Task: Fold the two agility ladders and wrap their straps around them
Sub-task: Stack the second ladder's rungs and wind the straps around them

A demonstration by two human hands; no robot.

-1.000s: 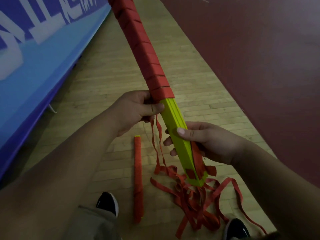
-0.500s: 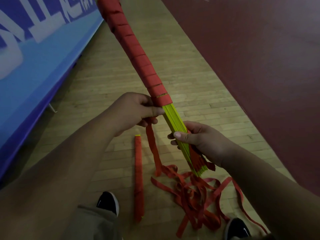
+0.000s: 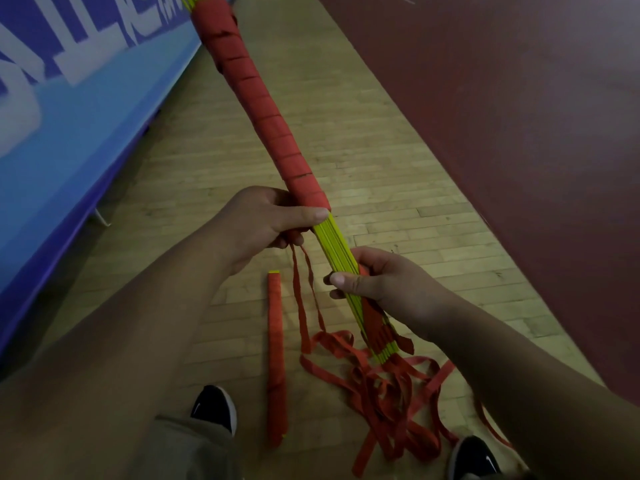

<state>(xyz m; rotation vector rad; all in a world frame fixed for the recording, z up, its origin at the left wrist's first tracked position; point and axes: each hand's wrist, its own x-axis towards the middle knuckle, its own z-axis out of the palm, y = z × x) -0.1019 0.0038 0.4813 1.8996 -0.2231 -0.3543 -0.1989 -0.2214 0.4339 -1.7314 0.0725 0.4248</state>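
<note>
Two ladders are shown: nearest, the finished ladder (image 3: 276,355) is laid fully wrapped on the wooden floor (image 3: 346,116), just beside the heaped loose strap (image 3: 391,393). Above these, the second ladder (image 3: 337,244) is clasped round its bare yellow lower part by the right hand (image 3: 377,278), and the loose strap is pinched against the edge of the red winding by the left hand (image 3: 263,223). Within the last second this bundle has been rolled from its flat face onto its stacked edges and its far wrapped end (image 3: 221,32) swung towards the blue banner (image 3: 69,116), so a further turn is judged to be under way, the lower part being as yet uncovered
</note>
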